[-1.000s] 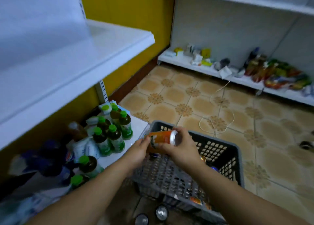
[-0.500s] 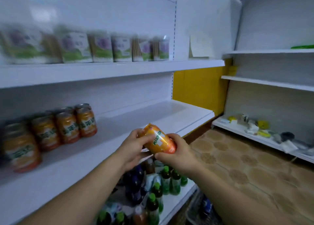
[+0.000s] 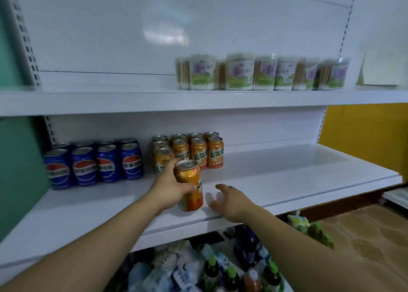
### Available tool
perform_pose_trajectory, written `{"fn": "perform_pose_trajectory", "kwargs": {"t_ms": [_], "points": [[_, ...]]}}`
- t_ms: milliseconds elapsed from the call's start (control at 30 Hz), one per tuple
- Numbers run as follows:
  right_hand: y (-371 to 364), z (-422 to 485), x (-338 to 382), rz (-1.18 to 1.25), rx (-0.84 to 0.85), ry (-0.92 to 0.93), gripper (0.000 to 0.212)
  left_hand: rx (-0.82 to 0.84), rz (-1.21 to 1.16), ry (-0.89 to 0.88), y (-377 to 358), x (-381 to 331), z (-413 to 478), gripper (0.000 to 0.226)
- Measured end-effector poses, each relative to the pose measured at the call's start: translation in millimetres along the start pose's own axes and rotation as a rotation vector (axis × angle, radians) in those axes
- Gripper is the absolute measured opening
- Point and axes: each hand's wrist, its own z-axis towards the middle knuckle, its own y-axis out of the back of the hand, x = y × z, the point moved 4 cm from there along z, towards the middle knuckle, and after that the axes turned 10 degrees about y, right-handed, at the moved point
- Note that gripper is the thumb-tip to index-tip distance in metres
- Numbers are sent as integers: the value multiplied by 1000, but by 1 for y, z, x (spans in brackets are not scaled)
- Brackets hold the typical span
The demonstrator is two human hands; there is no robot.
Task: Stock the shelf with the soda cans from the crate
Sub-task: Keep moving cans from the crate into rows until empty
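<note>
**Can** point(image 3: 189, 174): orange soda can, top end up, leaning slightly. It sits low over the front strip of the middle shelf point(image 3: 276, 177). Cannot tell whether its base touches the board. The crate is out of view.

**Handling (judged):**
- Sealed, so probably full. That gives moderate weight and a stiff wall that should tolerate a firm squeeze.
- The painted metal is smooth and may slip if it is damp.
- It could dent if knocked against its neighbours, and it is tall enough to tip if released off-level.
- Best hold is round the mid-body, with the thumb opposite the fingers and the rim and base left free so the base can land flat.

**Left grip** point(image 3: 169, 188): wraps the can's left side at mid-height, fingers curled round it. The forearm comes up from lower left with the wrist about straight.

**Right grip** point(image 3: 229, 200): holds nothing, fingers spread and relaxed, palm down. It is just right of the can and not touching it, over the shelf's front edge. The forearm enters from lower right.

**Surroundings:**
- Orange cans point(image 3: 198, 152) stand in a block at the back of the same shelf, behind the held can.
- Blue cans point(image 3: 95, 163) stand in a row to their left.
- The shelf to the right is bare board.
- Tubs point(image 3: 260, 75) are on the shelf above, blurred.
- Bottles point(image 3: 220, 269) are below.

**Next (judged):** slide the can back against the orange block, level it, then release.
</note>
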Motion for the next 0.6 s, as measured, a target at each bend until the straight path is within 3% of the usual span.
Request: {"fn": "perform_pose_trajectory", "kwargs": {"t_ms": [200, 400, 600], "points": [[-16, 20, -17, -353, 105, -19, 73, 0, 80, -23, 12, 21, 15, 100], [-17, 27, -23, -416, 88, -6, 76, -103, 295, -124, 7, 22, 27, 82], [-18, 26, -24, -403, 30, 13, 70, 29, 346, -129, 15, 18, 35, 82]]}}
